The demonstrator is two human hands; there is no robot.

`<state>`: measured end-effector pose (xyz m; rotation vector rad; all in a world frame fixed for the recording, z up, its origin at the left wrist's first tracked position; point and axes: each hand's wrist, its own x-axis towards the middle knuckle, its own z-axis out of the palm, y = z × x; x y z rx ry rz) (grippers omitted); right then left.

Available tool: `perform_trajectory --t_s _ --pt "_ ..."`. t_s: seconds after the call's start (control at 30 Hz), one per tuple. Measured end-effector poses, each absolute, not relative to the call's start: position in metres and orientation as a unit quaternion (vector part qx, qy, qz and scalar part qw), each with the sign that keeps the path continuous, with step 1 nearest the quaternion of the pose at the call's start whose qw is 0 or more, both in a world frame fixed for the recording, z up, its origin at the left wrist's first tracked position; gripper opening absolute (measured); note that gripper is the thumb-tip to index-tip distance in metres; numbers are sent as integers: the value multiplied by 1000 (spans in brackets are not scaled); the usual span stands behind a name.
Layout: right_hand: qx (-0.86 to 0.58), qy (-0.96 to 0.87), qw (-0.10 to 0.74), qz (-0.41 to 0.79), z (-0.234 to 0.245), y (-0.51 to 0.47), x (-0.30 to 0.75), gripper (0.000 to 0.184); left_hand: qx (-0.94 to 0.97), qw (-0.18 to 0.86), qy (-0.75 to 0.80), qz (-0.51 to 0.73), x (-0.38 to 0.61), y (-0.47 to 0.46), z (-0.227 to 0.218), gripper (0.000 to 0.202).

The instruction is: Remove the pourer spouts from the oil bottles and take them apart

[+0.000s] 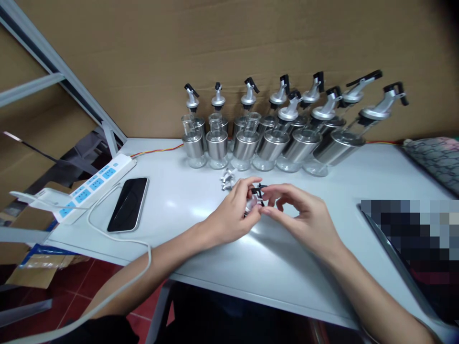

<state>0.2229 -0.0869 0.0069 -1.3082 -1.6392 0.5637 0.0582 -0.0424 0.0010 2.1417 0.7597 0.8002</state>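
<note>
While my left hand (233, 213) clamps a small silver-and-black lever fitting (251, 204) between thumb and fingers, my right hand (309, 212) sits close on the opposite side, thumb and forefinger curved around a gap, tips at the black end. Are those right fingertips gripping it or merely brushing it? Can't tell from here. So the fitting is up above the smooth, pale grey tabletop (179, 184), tucked between both sets of fingers and partly hidden by them. And just beyond my left fingers, a loose cluster of small, shiny silver pieces (227, 179)! Further out past them, three open, clear-glass bottles (217, 145) in brushed-metal sleeves, with pourer-topped bottles (274, 143) behind and alongside, silver spouts (288, 113) carrying black levers (320, 81).

Now, handling: this one should be light, I reckon, and stiff, its silver surface likely to slip if pinched loosely. That slim black part looks the delicate bit; a sideways bend might snap it. Best hold: thicker silver body firmly in the left fingers, black end lightly at the right fingertips.
</note>
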Motion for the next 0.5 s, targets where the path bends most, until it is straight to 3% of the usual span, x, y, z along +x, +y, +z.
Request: perform_trajectory --t_s 0.07,0.17,0.33,0.5 --pt "-534 -716 407 193 6 -87 223 10 843 346 281 302 58 -43 0 44" --pt "-519 -770 348 129 2 -85 223 23 854 334 287 277 58 -42 0 33" --pt "-488 -830 264 -60 -8 -85 215 26 845 357 347 193 57 -40 8 28" --pt "-487 -836 247 -56 -8 -89 216 22 836 397 342 160 52 -37 19 30"
